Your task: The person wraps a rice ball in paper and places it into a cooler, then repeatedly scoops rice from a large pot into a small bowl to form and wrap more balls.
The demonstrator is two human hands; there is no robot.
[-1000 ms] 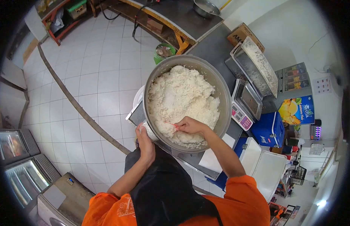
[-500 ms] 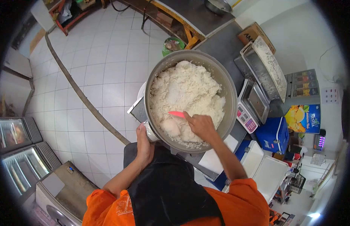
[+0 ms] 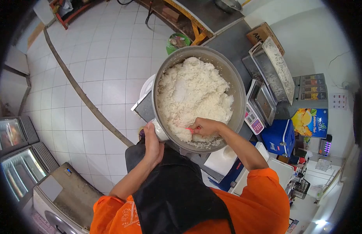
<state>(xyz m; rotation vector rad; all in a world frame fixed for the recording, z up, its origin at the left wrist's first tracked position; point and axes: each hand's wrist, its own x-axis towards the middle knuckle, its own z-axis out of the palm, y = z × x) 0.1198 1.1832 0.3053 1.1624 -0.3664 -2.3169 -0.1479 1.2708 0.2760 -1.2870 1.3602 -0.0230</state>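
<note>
A large grey metal pot (image 3: pixel 238 93), full of cooked white rice (image 3: pixel 196 87), stands in front of me. My right hand (image 3: pixel 205 128) is low inside the pot, closed on a pink rice scoop (image 3: pixel 188 130). Only a small part of the scoop shows; its working end is hidden by the rice. My left hand (image 3: pixel 153 142) is at the pot's near left side, closed around a white, plastic-looking bundle (image 3: pixel 160 130) against the rim. Whether this is a bag or a wrapped handle, I cannot tell.
Right of the pot is a digital scale (image 3: pixel 261 107), with a rice-smeared metal pan (image 3: pixel 278 70) behind it. A blue cooler (image 3: pixel 277 137) and white lid-like panels lie nearer. A green bin (image 3: pixel 177 42) stands beyond the pot; a hose (image 3: pixel 85 99) crosses the tiled floor.
My right hand has moved down and slightly left within the pot, pushing the pink scoop into the rice, so less of it shows. My left hand keeps its hold at the rim.
</note>
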